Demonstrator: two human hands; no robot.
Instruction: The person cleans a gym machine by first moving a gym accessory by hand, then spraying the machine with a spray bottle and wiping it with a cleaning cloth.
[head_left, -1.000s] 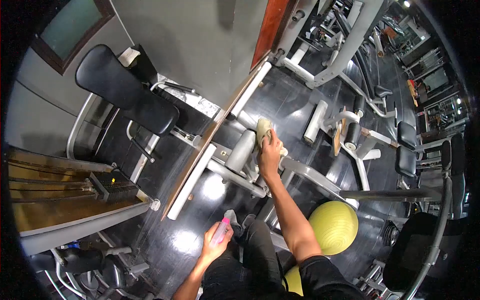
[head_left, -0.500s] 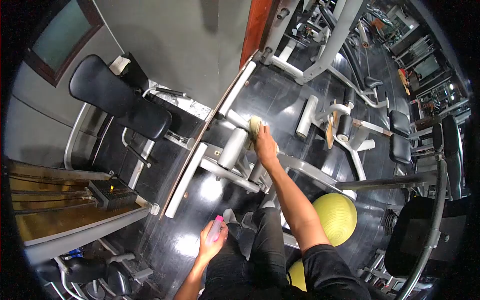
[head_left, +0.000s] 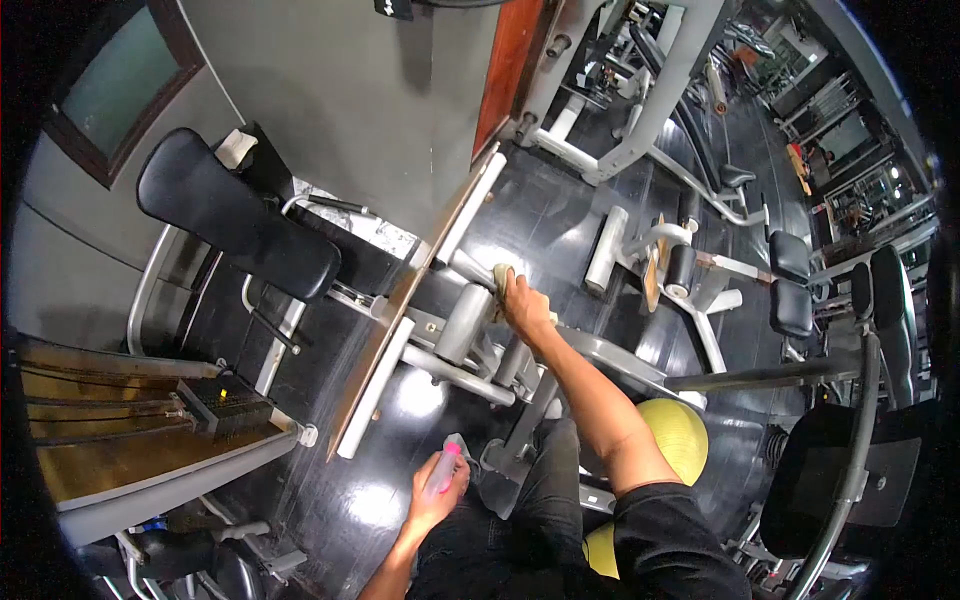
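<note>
My left hand (head_left: 432, 498) is wrapped round a small translucent bottle (head_left: 441, 474) with a pink cap, held low in front of my legs. Stretched forward, my right hand (head_left: 527, 308) grips a pale yellowish cloth (head_left: 500, 277). The cloth rests against the grey metal frame of an exercise machine (head_left: 590, 348), beside a thick grey cylinder (head_left: 465, 322). Part of the cloth is hidden under my fingers. A long, thin board (head_left: 412, 283) edged with pale tubes stands just left of that cylinder.
A black padded seat (head_left: 240, 220) is at the left, above a weight stack (head_left: 222, 405). Yellow exercise balls (head_left: 672, 440) lie by my right arm. More machines with black pads (head_left: 790, 255) stand at the right on the dark, shiny floor (head_left: 420, 390).
My right hand and the cloth have moved slightly down along the machine frame. My left hand has shifted a little right and down with the bottle. The view has tilted slightly.
</note>
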